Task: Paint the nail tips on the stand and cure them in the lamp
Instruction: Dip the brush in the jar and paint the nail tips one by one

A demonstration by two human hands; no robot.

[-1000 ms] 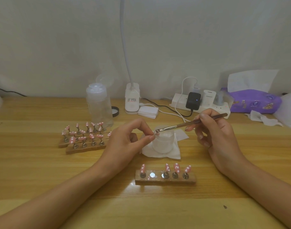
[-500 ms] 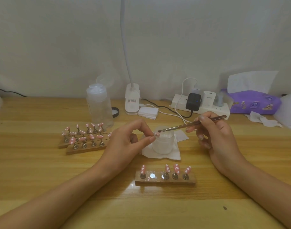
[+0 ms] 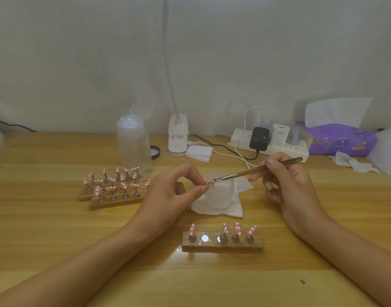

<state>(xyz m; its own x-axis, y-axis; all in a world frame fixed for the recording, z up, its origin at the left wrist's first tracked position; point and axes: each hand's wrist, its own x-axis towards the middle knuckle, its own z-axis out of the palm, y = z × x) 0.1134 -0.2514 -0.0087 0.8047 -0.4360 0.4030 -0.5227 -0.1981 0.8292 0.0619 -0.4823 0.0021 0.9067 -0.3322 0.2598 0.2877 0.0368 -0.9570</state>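
The left hand is pinching one pink nail tip between thumb and forefinger, with the remaining fingers curling loosely behind, and is holding it just over the rim of a white jar. The right hand is gripping a thin metal tool between thumb and fingertips, and the tool's point is reaching the pinched tip. The jar is sitting on a white tissue, and the left hand's fingers are covering the jar's left side. Nearest the person, a wooden stand is carrying four pink, white-dotted tips beside one bare metal seat. Further stands, crowded with similar tips, are lying to the left on the table, with a clear bottle standing just behind them. Along the wall, a white lamp base, a power strip and a purple tissue pack are lining up. The lamp's neck is running out of the top edge, so its head is cut off. The nail tip is too small and blurred to tell whether the tool is touching it, or whether the tool is a brush.
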